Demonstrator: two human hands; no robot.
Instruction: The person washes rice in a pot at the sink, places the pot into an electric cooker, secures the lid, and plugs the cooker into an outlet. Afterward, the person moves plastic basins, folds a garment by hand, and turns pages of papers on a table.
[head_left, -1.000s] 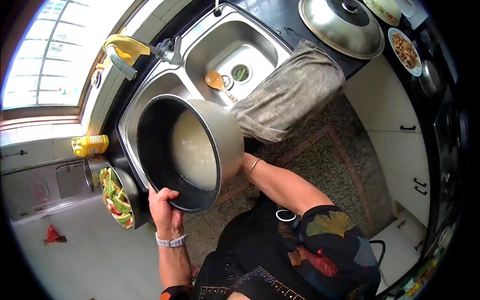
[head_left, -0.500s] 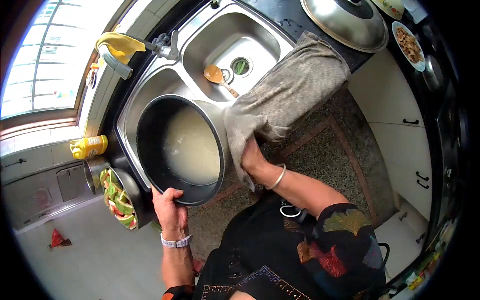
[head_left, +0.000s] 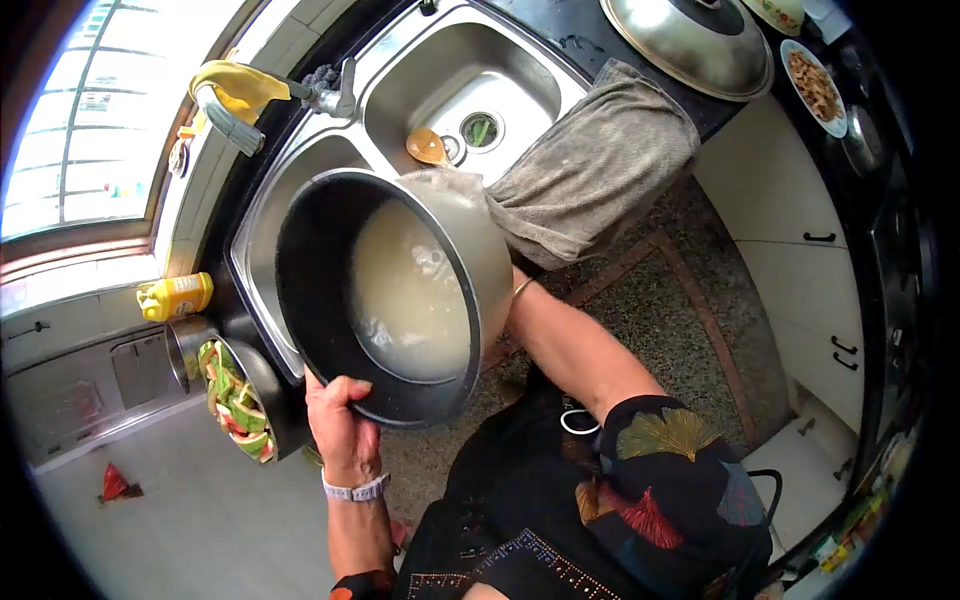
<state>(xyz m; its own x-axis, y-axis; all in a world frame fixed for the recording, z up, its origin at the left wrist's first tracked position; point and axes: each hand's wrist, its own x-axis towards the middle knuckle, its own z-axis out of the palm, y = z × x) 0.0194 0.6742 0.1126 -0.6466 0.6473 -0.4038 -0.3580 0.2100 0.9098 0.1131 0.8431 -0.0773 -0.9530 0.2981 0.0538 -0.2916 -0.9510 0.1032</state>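
A large pot with a dark inside is tilted to the left over the near sink basin. Cloudy whitish liquid lies in its lower side, with some bubbles on it. My left hand is closed on the pot's near rim, thumb over the edge. Behind the pot's right side, my right hand is mostly hidden, and its fingers do not show. A grey towel drapes over the sink's front edge, and one end reaches behind the pot.
A wooden spoon lies in the far basin beside the drain. The faucet carries a yellow cloth. A bowl of melon rinds and a yellow bottle stand left. A metal lid rests on the counter.
The pot has shifted right and tipped further, showing more of its outer side. My right hand has moved from the towel to behind the pot. My left hand keeps its grip on the rim.
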